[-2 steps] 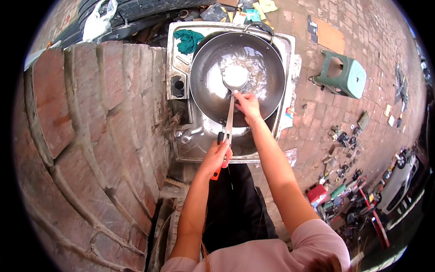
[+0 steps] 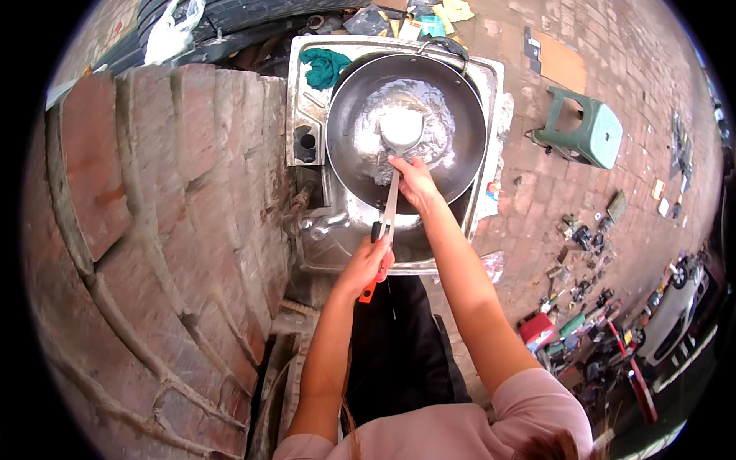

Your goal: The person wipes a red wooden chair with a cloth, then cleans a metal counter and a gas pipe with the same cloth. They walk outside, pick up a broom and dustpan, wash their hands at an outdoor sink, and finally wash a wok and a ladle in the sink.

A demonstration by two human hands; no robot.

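Note:
A metal ladle (image 2: 402,129) with a long silver shaft and an orange and black handle lies over a large dark wok (image 2: 349,157) holding some rippling water. My left hand (image 2: 366,265) is closed round the handle, near the front of the sink. My right hand (image 2: 415,182) has its fingers closed on the shaft just below the round ladle head, inside the wok. Its fingertips are partly hidden. The wok rests on a stainless steel sink (image 2: 316,253), tilted over the basin, with its side handle at the far right.
A brick wall (image 2: 153,230) runs along the left. On the sink's far left corner lies a green cloth (image 2: 323,69); a tap (image 2: 330,224) sits near the left edge. Right of the sink, a green stool (image 2: 586,130) lies on the brick floor, with scattered items (image 2: 583,245) beyond.
My right hand has shifted slightly towards the left, its fingers closer round the ladle shaft. The water's ripples have changed shape. My left hand keeps its grip.

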